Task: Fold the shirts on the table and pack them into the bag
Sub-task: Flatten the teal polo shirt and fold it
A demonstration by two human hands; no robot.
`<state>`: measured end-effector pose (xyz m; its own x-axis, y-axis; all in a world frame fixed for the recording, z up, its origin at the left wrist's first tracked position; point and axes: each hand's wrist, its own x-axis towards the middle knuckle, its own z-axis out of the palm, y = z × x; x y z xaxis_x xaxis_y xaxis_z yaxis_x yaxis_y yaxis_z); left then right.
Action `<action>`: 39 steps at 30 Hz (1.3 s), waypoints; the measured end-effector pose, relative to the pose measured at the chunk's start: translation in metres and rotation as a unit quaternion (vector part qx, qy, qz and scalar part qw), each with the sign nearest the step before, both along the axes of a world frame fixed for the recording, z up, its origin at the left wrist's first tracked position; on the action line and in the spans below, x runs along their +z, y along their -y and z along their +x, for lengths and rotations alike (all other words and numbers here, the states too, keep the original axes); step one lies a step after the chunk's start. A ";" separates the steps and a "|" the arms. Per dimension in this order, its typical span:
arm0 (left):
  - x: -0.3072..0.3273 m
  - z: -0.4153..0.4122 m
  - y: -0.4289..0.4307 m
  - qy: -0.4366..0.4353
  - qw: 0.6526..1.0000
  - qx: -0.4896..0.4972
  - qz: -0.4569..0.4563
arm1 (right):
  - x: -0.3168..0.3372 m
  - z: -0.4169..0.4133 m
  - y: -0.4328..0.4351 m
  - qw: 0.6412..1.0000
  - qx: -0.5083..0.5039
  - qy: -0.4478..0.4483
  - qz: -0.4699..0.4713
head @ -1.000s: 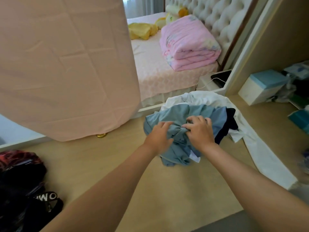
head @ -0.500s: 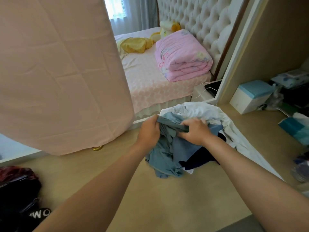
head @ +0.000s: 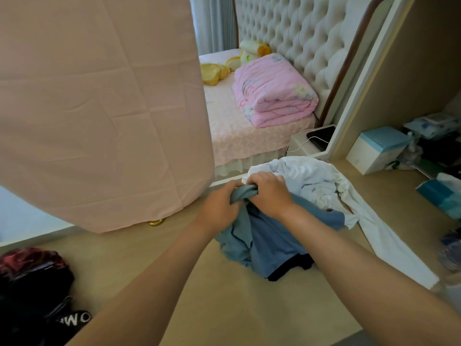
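Head view: the left hand (head: pixel 219 203) and the right hand (head: pixel 268 193) hold a bunched edge of the crumpled blue cotton shirt (head: pixel 274 240) just above the beige wooden desk (head: pixel 199 295), while the rest of the shirt drapes down onto the surface. This hold probably serves to lift the shirt off the crumpled white fabric garment (head: pixel 311 181) just behind it and to locate an edge for folding. The fingers (head: pixel 257 181) of both hands are curled tight and clamped on the blue cloth, with the hands touching. The black fabric bag (head: pixel 32 283) sits at the lower left, well apart.
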<state>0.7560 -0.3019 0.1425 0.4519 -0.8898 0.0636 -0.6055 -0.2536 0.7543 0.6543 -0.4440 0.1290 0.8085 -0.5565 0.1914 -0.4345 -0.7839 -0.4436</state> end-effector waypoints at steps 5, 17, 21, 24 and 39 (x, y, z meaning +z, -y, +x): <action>-0.017 0.029 -0.037 0.064 0.978 0.137 0.144 | -0.013 -0.018 0.000 0.945 -0.166 -0.281 -0.029; -0.043 0.053 -0.074 0.044 0.980 0.188 0.037 | -0.007 0.033 -0.074 0.958 0.034 -0.022 0.284; -0.071 0.070 -0.113 0.021 0.928 0.235 0.289 | -0.042 0.007 -0.062 0.960 -0.042 -0.271 0.053; -0.084 0.060 -0.123 0.027 0.883 0.205 0.422 | -0.066 -0.008 -0.060 0.928 -0.058 -0.367 0.001; -0.107 0.037 -0.014 0.063 0.967 -0.013 0.248 | -0.081 -0.044 -0.026 0.993 0.063 -0.067 -0.073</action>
<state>0.7931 -0.2881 0.0357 0.4459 -0.8354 -0.3212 -0.6953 -0.5493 0.4635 0.6100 -0.4176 0.0485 0.8935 -0.4236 0.1488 -0.3766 -0.8876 -0.2654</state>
